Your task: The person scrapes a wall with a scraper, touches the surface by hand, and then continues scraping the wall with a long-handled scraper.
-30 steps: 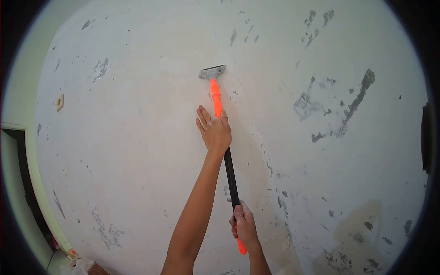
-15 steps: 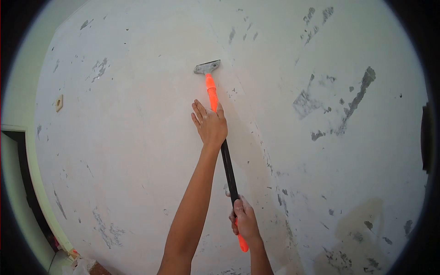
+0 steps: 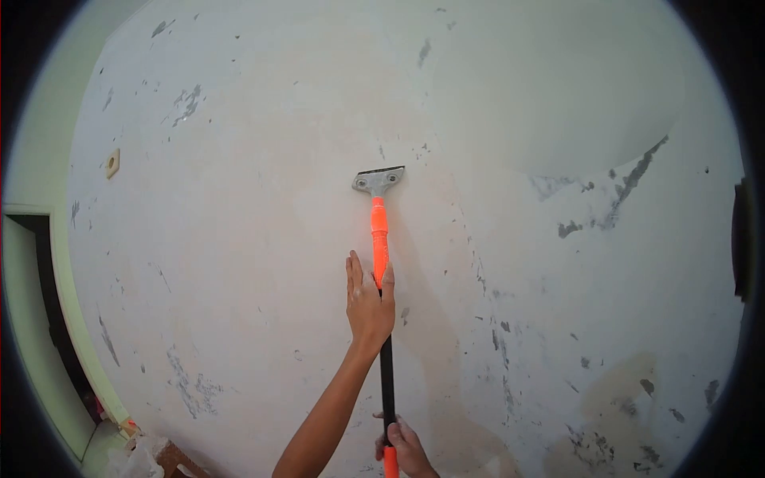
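A long-handled scraper point(image 3: 380, 231) with a grey metal head and an orange and black handle is held nearly upright in front of a pale wall point(image 3: 271, 223). Its blade is at or close to the wall surface. My left hand point(image 3: 370, 311) lies along the handle just below the upper orange part, fingers stretched out and the thumb on the other side. Lower down, my right hand point(image 3: 406, 448) is wrapped round the black shaft near the lower orange grip; whitish dust covers its fingers.
Grey patches point(image 3: 637, 179) mark the wall on the right. A socket-like fitting point(image 3: 112, 164) is at the left, above a doorway point(image 3: 56, 295). Plastic and a brown block point(image 3: 177, 460) lie at the bottom left. A dark object point(image 3: 742, 239) is at the right edge.
The scraper head and both hands have moved down, and the handle is more upright. A large smooth, pale shape now covers some upper-right patches.
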